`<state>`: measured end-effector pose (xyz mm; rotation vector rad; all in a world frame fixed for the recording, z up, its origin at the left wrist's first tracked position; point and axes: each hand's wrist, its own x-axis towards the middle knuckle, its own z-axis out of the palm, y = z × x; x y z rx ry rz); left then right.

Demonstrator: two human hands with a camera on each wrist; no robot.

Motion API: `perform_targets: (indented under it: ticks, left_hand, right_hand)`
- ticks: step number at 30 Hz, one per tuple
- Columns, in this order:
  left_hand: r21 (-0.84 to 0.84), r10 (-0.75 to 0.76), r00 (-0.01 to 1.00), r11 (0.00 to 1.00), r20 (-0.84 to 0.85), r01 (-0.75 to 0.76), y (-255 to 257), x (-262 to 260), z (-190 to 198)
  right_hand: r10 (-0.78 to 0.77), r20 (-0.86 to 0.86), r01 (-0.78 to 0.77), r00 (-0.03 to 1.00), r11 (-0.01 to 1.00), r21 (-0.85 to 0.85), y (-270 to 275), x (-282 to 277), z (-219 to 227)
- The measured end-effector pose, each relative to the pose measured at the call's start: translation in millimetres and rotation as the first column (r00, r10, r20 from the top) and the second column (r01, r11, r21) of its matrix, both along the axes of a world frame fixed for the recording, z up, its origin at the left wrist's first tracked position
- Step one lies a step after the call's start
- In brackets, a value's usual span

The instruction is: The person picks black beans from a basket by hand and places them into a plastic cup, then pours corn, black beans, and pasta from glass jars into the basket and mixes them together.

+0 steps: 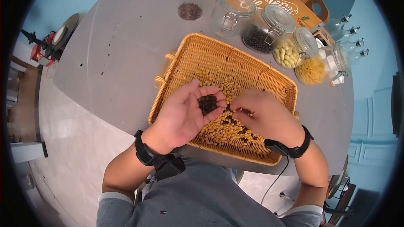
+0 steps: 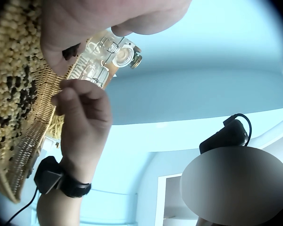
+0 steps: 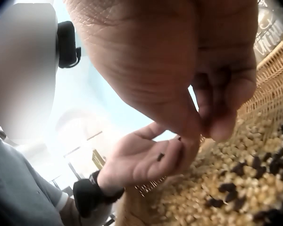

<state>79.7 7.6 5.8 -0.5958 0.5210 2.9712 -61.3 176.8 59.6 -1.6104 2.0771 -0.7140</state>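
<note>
My left hand (image 1: 182, 111) is palm up over a wicker basket (image 1: 229, 44), fingers curled around a small heap of dark beans (image 1: 208, 104). Beside its fingertips, my right hand (image 1: 263, 111) points down with thumb and fingers pinched together, a dark bean (image 1: 228, 107) right at the tips. Yellow kernels (image 1: 214, 132) with scattered dark beans cover the basket floor below both hands. The right wrist view shows the right fingertips (image 3: 219, 129) close over the left hand (image 3: 139, 160); that view mostly hides the left palm's heap.
Behind the basket stand clip-top glass jars: an open one (image 1: 229, 21), one of black beans (image 1: 259, 38), one of peanuts (image 1: 288, 52) and one of yellow pasta (image 1: 310, 70). A dish of dark bits (image 1: 190, 11) sits farther left. Glass bottles (image 1: 357, 44) stand far right.
</note>
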Motion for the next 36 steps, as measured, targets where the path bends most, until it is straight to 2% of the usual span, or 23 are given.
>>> perform_targets:
  ticks: [4,7,11,13,14,16,17,19,20,21,22,23,25,28,32,34,35,36]
  left_hand:
    - [-0.005,0.013,1.000,1.000,0.004,-0.013,0,-9,8]
    - [0.008,-0.013,1.000,1.000,-0.016,0.013,-1,-17,6]
    - [-0.034,-0.003,1.000,0.999,0.010,0.003,0,-15,4]
    - [-0.041,0.015,1.000,0.999,0.010,-0.015,0,-11,2]
    - [-0.041,0.014,1.000,0.999,0.012,-0.014,1,-10,2]
    - [-0.070,0.034,0.999,0.997,0.031,-0.031,2,-8,2]
    - [-0.073,0.031,0.999,0.997,0.031,-0.029,2,-7,1]
    - [-0.080,0.018,0.998,0.997,0.058,-0.013,4,-6,-3]
    - [-0.081,0.017,0.998,0.997,0.057,-0.013,5,-5,-4]
    - [-0.080,0.008,0.997,0.997,0.072,-0.002,6,-4,-6]
    - [-0.079,-0.002,0.996,0.997,0.087,0.009,6,-4,-6]
    - [-0.079,-0.003,0.996,0.997,0.087,0.010,7,-3,-7]
    - [-0.061,-0.051,0.998,0.997,0.040,0.053,7,-3,-7]
    - [-0.044,-0.070,0.997,0.997,0.030,0.071,7,-2,-7]
    - [-0.069,-0.101,0.995,0.992,0.018,0.102,8,-2,-5]
    - [-0.061,-0.101,0.995,0.993,-0.008,0.100,7,-1,-7]
    - [-0.061,-0.101,0.995,0.993,-0.008,0.100,7,-1,-6]
    - [-0.055,-0.099,0.995,0.994,-0.011,0.098,7,-1,-5]
  right_hand:
    - [0.079,-0.105,-0.066,0.991,0.991,0.115,8,9,-20]
    - [0.125,-0.172,-0.102,0.977,0.985,0.138,7,9,-27]
    - [0.074,-0.138,-0.060,0.988,0.993,0.105,8,5,-23]
    - [0.048,-0.046,-0.051,0.998,0.997,-0.051,10,-4,-23]
    - [0.048,-0.044,-0.050,0.998,0.997,-0.052,10,-7,-21]
    - [-0.067,0.120,0.066,0.990,0.998,0.011,11,-11,-13]
    - [-0.070,0.120,0.069,0.990,0.998,0.008,11,-11,-11]
    - [-0.091,0.266,0.094,0.960,0.996,0.000,13,-12,-9]
    - [-0.091,0.265,0.095,0.960,0.995,-0.001,14,-12,-10]
    - [-0.161,0.494,0.149,0.855,0.987,0.062,15,-12,-11]
    - [-0.229,0.685,0.186,0.691,0.973,0.137,16,-12,-11]
    - [-0.229,0.685,0.187,0.691,0.973,0.137,16,-13,-10]
    - [-0.254,0.817,0.182,0.517,0.966,0.185,13,-15,-6]
    - [-0.272,0.840,0.195,0.470,0.960,0.202,7,-12,2]
    - [-0.212,0.817,0.193,0.536,0.973,0.126,-3,-5,-7]
    - [-0.134,0.715,0.181,0.687,0.983,0.011,-7,-2,-14]
    - [-0.134,0.715,0.181,0.687,0.983,0.010,-9,-2,-14]
    - [-0.103,0.641,0.149,0.761,0.989,-0.018,-10,-2,-13]
